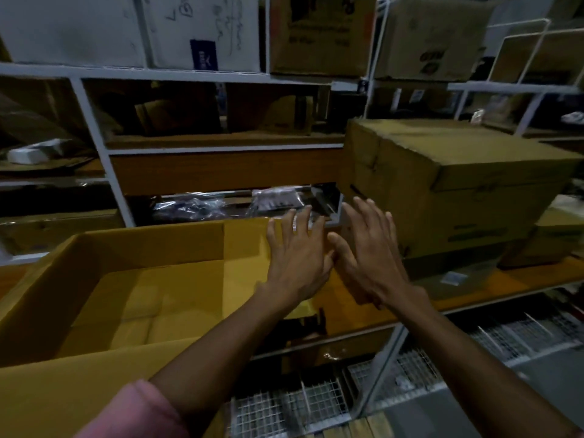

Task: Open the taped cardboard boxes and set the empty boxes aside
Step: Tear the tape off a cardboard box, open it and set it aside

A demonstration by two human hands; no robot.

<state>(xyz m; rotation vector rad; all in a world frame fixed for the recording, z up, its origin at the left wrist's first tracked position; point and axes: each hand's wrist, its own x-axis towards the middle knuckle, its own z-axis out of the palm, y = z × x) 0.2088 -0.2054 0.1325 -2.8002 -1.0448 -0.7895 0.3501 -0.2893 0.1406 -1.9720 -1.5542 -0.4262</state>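
An open yellow-brown cardboard box [104, 286] stands at the left on the wooden shelf, its flaps up and its inside bare. A closed brown cardboard box [458, 184] sits at the right on the same shelf. My left hand [297, 257] reaches forward with fingers spread, over the open box's right flap. My right hand [366, 254] is beside it, fingers straight, close to the left face of the closed box. Neither hand holds anything.
White metal shelving [91, 128] fills the view. Upper shelves carry more cartons [316, 36] and white boxes [202, 30]. Plastic-bagged items [275, 200] lie on the shelf behind my hands. A smaller box [550, 245] sits at the far right. Wire mesh racks [290, 406] lie below.
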